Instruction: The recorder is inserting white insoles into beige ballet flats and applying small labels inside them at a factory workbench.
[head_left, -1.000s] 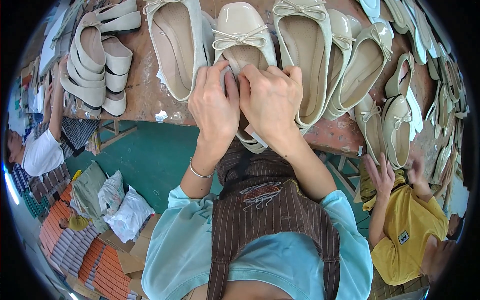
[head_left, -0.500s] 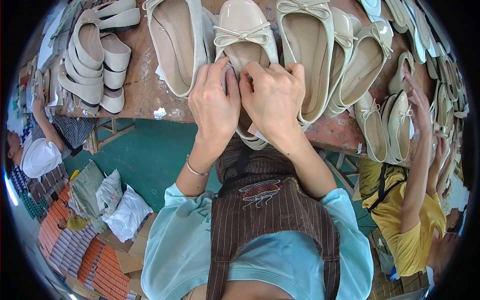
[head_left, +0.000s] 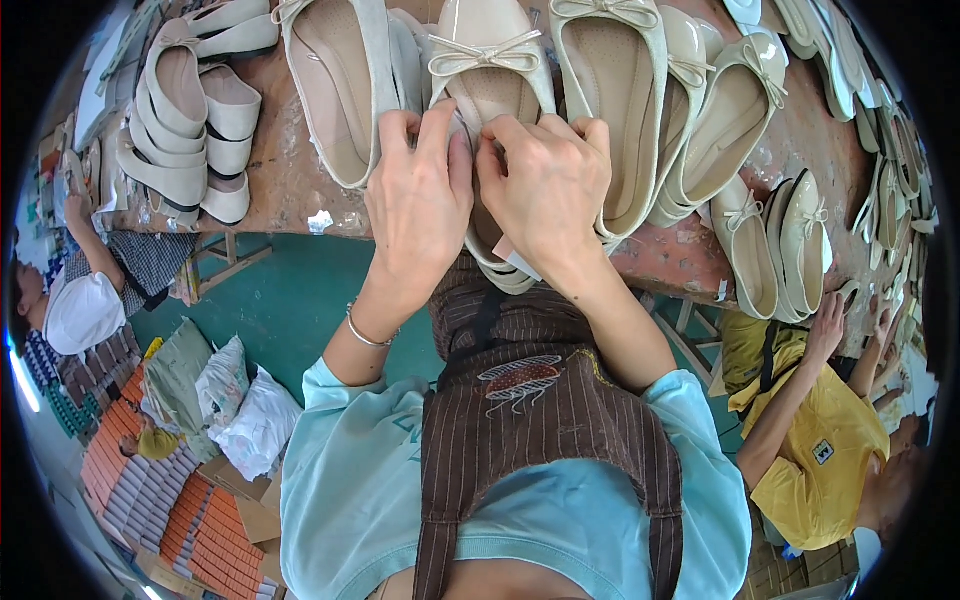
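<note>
A glossy beige ballet flat [head_left: 490, 45] with a thin bow lies in front of me, toe away, stacked on at least one more shoe. My left hand [head_left: 420, 190] is closed at its left rim, index finger and thumb bent against the edge. Over the shoe's opening, my right hand [head_left: 545, 185] is curled with thumb and fingertips together. Whatever is in that pinch is hidden. A small white slip [head_left: 512, 258] shows below my right wrist, near the heel. Duller beige flats [head_left: 335, 80] stand close on the left, and another glossy bow flat [head_left: 612, 110] on the right.
More stacked flats [head_left: 725, 125] crowd the worn table [head_left: 280, 180] to the right, and a pile of pale shoes [head_left: 170, 130] sits at the far left. A co-worker in a yellow shirt [head_left: 820, 470] handles shoes at right. White bags [head_left: 255, 425] lie on the floor.
My left hand has shifted slightly left, its index finger reaching farther up the shoe's rim. My right hand stays nearly in place. The yellow-shirted co-worker's raised hand has come down toward the shoes.
</note>
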